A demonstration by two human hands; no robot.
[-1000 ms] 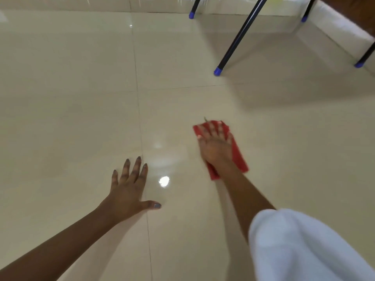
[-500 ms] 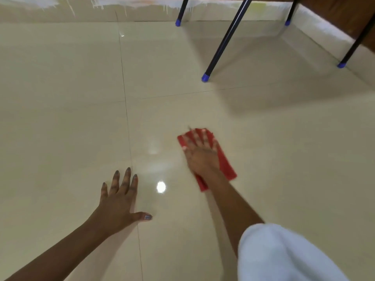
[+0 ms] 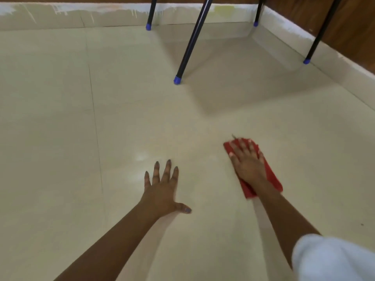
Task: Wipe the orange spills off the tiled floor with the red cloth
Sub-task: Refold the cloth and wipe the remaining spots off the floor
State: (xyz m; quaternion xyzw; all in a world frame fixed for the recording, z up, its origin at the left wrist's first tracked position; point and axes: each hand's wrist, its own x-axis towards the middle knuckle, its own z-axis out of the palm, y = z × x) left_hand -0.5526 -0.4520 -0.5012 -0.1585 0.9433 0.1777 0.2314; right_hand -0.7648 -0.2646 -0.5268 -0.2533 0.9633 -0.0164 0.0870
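A folded red cloth (image 3: 273, 178) lies flat on the cream tiled floor (image 3: 60, 138), right of centre. My right hand (image 3: 246, 162) presses down on top of it with fingers spread, covering most of the cloth. My left hand (image 3: 162, 189) rests palm-down on the bare tile to the left, fingers apart, holding nothing. I see no orange spill on the tiles; the floor under the cloth is hidden. A glossy damp-looking patch (image 3: 140, 159) shines just beyond my left fingertips.
Black furniture legs with blue caps stand ahead: the nearest leg (image 3: 177, 80), another leg (image 3: 148, 27) by the back skirting, and a third leg (image 3: 306, 61) at the right wall. Tiled skirting (image 3: 334, 63) and wood panelling close the corner. My white sleeve (image 3: 332, 260) fills the lower right.
The view has swung left and tilted up, showing more of the wall. My right hand still presses the cloth, which has slid a little right, away from my left hand.
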